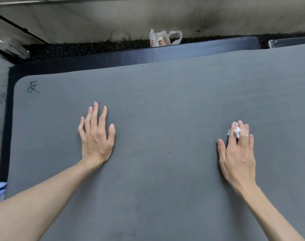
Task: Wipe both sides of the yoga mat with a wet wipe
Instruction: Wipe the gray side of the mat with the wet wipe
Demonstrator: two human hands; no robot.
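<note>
Grey yoga mat (165,119) lay flat, marked 反 (33,87) in its far left corner.
It covered a dark blue mat (130,55) on black speckled flooring (89,48); a white plastic bag (161,39) with red print stood beyond the far edge, contents unclear. The left hand (96,134) pressed flat, fingers straight. The right hand (238,153), well apart, lay flat too, a crumpled wet wipe (237,130) pinched between its fingers.

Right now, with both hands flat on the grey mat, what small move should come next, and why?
Probably sweep the right hand across the yoga mat: a wet wipe is pinched between its fingers, while the left hand lies flat, steadying the mat.
</note>
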